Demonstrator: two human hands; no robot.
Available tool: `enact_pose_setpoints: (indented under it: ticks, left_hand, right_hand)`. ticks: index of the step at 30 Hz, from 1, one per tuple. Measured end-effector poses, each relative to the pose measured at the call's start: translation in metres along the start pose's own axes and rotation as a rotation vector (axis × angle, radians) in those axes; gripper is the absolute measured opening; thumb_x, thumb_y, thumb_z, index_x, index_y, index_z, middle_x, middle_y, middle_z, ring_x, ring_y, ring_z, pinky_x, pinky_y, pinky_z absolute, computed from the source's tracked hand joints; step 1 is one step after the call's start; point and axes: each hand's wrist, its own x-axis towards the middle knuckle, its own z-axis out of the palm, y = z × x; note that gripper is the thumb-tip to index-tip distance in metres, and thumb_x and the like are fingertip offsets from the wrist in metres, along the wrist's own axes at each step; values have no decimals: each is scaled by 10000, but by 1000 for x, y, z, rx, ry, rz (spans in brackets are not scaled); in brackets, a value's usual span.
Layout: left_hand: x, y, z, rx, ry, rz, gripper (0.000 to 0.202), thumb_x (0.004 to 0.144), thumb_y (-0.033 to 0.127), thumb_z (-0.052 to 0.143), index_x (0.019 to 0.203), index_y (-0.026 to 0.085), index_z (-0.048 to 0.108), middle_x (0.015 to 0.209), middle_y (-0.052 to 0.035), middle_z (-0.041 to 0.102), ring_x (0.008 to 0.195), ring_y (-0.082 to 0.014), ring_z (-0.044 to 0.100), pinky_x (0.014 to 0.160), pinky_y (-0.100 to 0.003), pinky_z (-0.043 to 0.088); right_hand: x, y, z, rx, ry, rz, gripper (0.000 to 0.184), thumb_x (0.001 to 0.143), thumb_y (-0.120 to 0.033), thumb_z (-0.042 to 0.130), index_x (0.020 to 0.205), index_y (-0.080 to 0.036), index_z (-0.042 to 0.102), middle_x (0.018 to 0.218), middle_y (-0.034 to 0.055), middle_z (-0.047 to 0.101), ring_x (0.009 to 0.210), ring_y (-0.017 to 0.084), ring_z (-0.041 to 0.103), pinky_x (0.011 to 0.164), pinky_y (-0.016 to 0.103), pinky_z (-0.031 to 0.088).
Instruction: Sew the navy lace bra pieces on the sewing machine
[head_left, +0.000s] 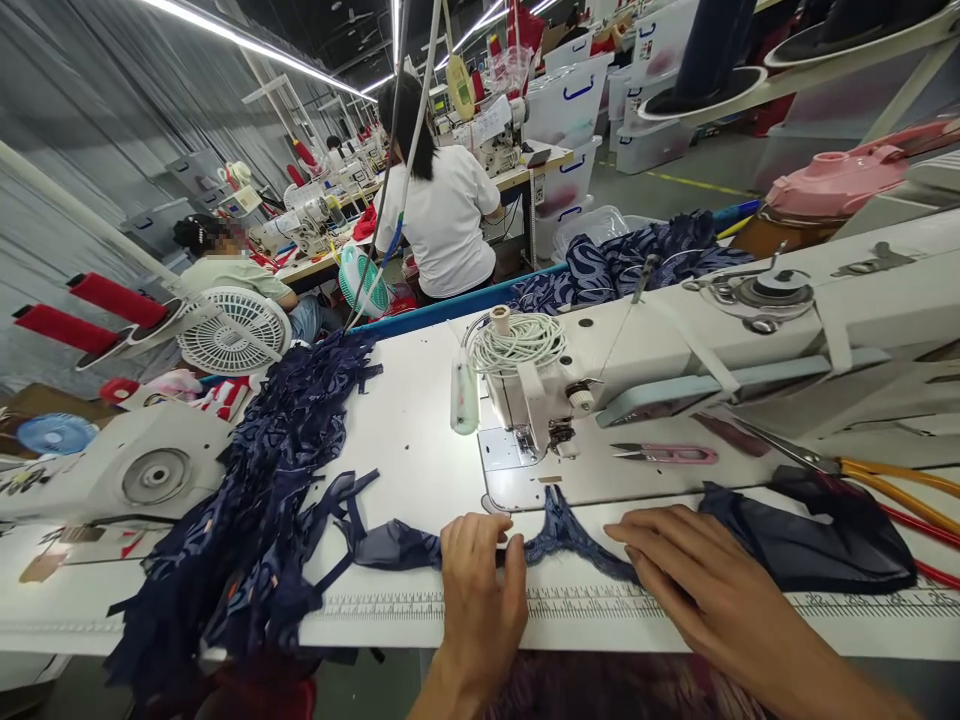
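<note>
A navy lace bra piece (559, 530) lies along the front of the white sewing table, its middle peak pointing at the sewing machine's needle area (544, 440). My left hand (484, 585) is closed over its left part, fingers bent down on the fabric and thumb to the right. Flat across its right part lies my right hand (697, 570), fingers stretched out. A sheer navy panel (817, 550) spreads beyond the right hand, and another sheer part (394, 545) with straps extends left of the left hand. The fabric under both hands is hidden.
A long heap of navy pieces (262, 480) hangs over the table's left side. Pink thread snips (667, 454) and orange-handled scissors (892, 480) lie at right. A printed ruler strip (577, 602) runs along the front edge. Patterned fabric (630, 260) is piled behind; a person (450, 220) sits beyond.
</note>
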Motion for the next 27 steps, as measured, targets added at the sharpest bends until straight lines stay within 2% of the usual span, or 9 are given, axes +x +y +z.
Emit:
enact_pose_setpoints:
  ticks: [5, 8, 11, 14, 18, 21, 23, 27]
  left_hand:
    - [-6, -10, -15, 43, 70, 18, 107, 970, 113, 509, 1004, 207, 548, 828, -15, 583, 773, -178, 543, 711, -307, 427]
    - [-15, -26, -30, 100, 149, 20, 127, 960, 87, 525, 1017, 195, 558, 839, -17, 586, 784, -169, 538, 742, -304, 438]
    - [-27, -43, -44, 165, 215, -18, 121, 951, 83, 545, 1012, 185, 565, 853, -23, 585, 797, -166, 541, 753, -300, 451]
    - [-38, -53, -52, 193, 208, -53, 108, 952, 94, 550, 1000, 188, 572, 848, -24, 589, 797, -167, 552, 730, -295, 455]
    - [-50, -52, -49, 207, 173, -13, 122, 960, 102, 534, 994, 206, 587, 837, -26, 607, 799, -176, 572, 740, -310, 459]
    - [-52, -48, -44, 221, 130, -19, 148, 967, 103, 511, 986, 220, 599, 835, -29, 608, 791, -177, 576, 741, -321, 458]
    - [-49, -47, -41, 224, 137, -32, 158, 961, 99, 515, 1000, 224, 603, 846, -31, 605, 797, -180, 575, 746, -328, 455]
    - [-39, -46, -36, 203, 135, -14, 126, 956, 97, 522, 970, 204, 587, 832, -27, 599, 786, -175, 560, 740, -327, 440]
  right_hand:
    - [5, -8, -7, -17, 39, -68, 310, 983, -202, 439, 1214, -214, 646, 1046, 59, 681, 986, 201, 620, 846, 340, 478]
    - [9, -10, -9, -87, 58, -198, 309, 976, -125, 399, 1101, -193, 673, 1002, 57, 697, 968, 217, 615, 854, 371, 453]
    - [13, -13, -2, -142, 49, -353, 353, 929, -20, 384, 1037, -173, 683, 1018, 63, 706, 978, 248, 603, 903, 423, 421]
    - [14, -19, 11, -142, 23, -406, 383, 889, 27, 393, 1079, -146, 676, 1072, 83, 697, 1020, 282, 587, 955, 479, 403]
    - [10, -23, 27, -69, -7, -341, 346, 933, -61, 392, 1117, -156, 669, 1126, 95, 684, 1076, 320, 564, 982, 538, 393]
    - [6, -19, 32, -57, -50, -386, 344, 919, -102, 440, 1169, -179, 663, 1171, 85, 677, 1102, 325, 558, 1008, 537, 376]
    - [7, -17, 35, -48, -75, -402, 369, 907, -108, 464, 1213, -191, 651, 1176, 79, 676, 1097, 311, 567, 1008, 509, 387]
    - [19, -25, 41, 58, -115, -324, 405, 926, -90, 428, 1263, -203, 622, 1168, 78, 669, 1056, 232, 603, 937, 401, 474]
